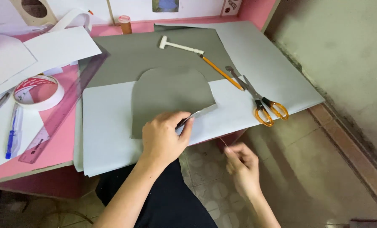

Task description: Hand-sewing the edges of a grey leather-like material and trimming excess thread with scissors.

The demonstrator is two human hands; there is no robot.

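Grey cut-out [169,99] with an arched top is laid flat on a pale sheet [108,126] over the pink table [57,147]. Its lower right edge is pinched between thumb and fingers of the left hand [163,137]. The right hand [241,164], blurred and loosely curled, is held off the table edge; its contents cannot be told. Orange-handled scissors [260,101] and a pencil [220,71] are seen to the right.

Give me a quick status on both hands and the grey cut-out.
Left hand pinching grey cut-out at its lower edge. Right hand off the table, fingers pinched, contents unclear. Scissors, pencil lie apart, right.
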